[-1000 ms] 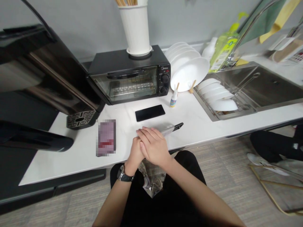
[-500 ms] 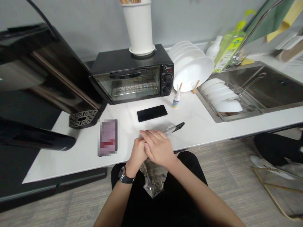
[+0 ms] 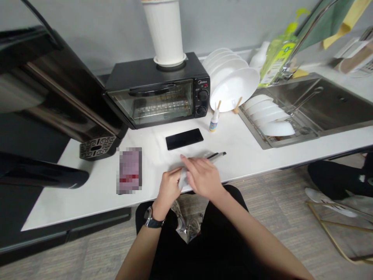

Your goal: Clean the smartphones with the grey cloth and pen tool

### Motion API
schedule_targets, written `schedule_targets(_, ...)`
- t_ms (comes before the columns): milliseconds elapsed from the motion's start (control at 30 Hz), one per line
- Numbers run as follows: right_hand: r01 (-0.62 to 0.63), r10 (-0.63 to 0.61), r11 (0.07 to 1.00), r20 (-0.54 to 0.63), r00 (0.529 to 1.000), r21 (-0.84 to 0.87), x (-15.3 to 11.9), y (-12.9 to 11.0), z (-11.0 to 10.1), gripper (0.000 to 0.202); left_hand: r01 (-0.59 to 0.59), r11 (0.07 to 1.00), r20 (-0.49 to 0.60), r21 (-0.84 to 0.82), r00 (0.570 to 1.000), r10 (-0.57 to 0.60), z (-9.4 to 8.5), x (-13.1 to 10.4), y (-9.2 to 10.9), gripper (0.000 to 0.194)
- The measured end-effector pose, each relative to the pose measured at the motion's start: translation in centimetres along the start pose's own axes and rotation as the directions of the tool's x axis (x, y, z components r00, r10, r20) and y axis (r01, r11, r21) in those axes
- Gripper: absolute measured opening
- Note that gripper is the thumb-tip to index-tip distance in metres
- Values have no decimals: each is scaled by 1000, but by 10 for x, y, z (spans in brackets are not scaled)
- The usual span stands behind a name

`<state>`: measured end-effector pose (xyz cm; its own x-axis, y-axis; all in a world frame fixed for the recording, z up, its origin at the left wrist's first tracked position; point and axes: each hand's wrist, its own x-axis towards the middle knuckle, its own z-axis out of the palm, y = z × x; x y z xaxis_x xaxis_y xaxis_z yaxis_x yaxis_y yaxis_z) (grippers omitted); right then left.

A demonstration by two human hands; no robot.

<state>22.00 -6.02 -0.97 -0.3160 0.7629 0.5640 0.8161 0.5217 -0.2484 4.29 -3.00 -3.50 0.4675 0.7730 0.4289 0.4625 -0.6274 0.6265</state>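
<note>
My left hand, with a watch at the wrist, is closed around a pale grey piece whose kind I cannot make out. Across it lies my right hand, fingers stretched out and the thumb beside the grey piece. Beyond the right hand's knuckles a slim black-and-grey end sticks out to the right; whether it belongs to the same object is hidden. On the white counter a black phone lies just behind the hands. A small white bottle stands behind it to the right.
A toaster oven carries a white pot. White plates stand in a rack beside it, near bowls at the sink. A blurred-out flat item lies left, by a black machine. Another person's leg shows right.
My hands have come slightly apart, baring the pale grey piece between them. The slim end right of my hand looks thinner and differently turned. The whole view has shifted a little.
</note>
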Motion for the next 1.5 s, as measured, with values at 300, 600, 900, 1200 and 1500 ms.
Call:
schedule_targets(300, -117, 118, 993, -37, 992, 23, 5, -8, 7, 42, 11, 1000, -19, -3, 1000, -11, 6, 7, -3, 25)
schedule_targets(600, -286, 286, 958, -21, 958, -1, -17, 63, -27, 43, 53, 993, 19, -106, 998, -51, 2, 9, -2, 25)
schedule_targets(900, -323, 323, 947, 58, 945, -9, -81, 94, -45, 41, -29, 996, 241, 88, 970, 7, -10, 0, 2, 69)
schedule_targets(1200, -464, 439, 886, -303, 846, -10, -56, 91, -63, 30, 64, 992, 119, 110, 990, -77, -10, -6, 2, 79)
schedule_targets(1500, -403, 398, 895, -64, 915, -190, -14, 76, -20, 28, 133, 989, 157, 71, 977, -142, -10, 1, 2, 110)
